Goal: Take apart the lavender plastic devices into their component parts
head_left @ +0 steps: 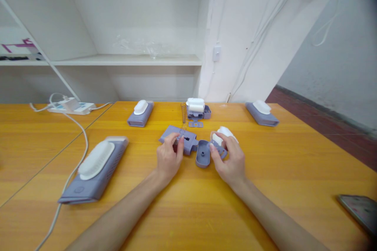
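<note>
My left hand [168,157] rests on a flat lavender housing [179,136] at the table's middle, its fingers curled over the part's near edge. My right hand [229,158] is closed on a white rounded piece with a lavender part [221,136], thumb and fingers pinching it. Between the two hands lies a small oval lavender shell [203,153], open side up. Just behind stand a metal spring [183,113] and a little stack of white and lavender parts [196,110].
Three assembled lavender devices with white tops lie around: a large one near left [94,169], one at the back [140,113], one back right [262,113]. A power strip [70,106] and its white cable [77,157] run along the left. A phone [359,210] lies near the right edge.
</note>
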The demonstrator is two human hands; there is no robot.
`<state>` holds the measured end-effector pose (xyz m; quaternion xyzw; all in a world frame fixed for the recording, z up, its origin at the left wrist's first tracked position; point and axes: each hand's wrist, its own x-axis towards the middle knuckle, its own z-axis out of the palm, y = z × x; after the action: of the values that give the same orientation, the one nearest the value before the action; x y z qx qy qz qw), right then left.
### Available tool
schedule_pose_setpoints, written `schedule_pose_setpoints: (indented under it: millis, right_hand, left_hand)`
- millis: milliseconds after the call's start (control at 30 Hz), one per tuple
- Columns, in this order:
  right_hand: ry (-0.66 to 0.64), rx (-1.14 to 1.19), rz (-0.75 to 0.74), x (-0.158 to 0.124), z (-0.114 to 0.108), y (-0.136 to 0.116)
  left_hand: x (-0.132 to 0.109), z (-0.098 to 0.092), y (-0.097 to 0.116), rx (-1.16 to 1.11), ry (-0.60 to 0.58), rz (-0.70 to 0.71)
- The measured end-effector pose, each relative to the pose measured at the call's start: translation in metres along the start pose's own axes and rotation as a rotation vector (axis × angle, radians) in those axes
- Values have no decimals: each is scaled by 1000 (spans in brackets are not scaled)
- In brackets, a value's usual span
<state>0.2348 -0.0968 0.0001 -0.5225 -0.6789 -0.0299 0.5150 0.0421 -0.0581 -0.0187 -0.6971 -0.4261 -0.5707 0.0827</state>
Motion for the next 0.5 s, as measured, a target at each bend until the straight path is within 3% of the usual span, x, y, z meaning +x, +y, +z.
schedule_pose_setpoints:
  millis: [500]
  right_hand:
    - [-18, -94, -120, 0, 2, 0]
  left_hand:
    - [0, -2, 6, 20, -36, 115]
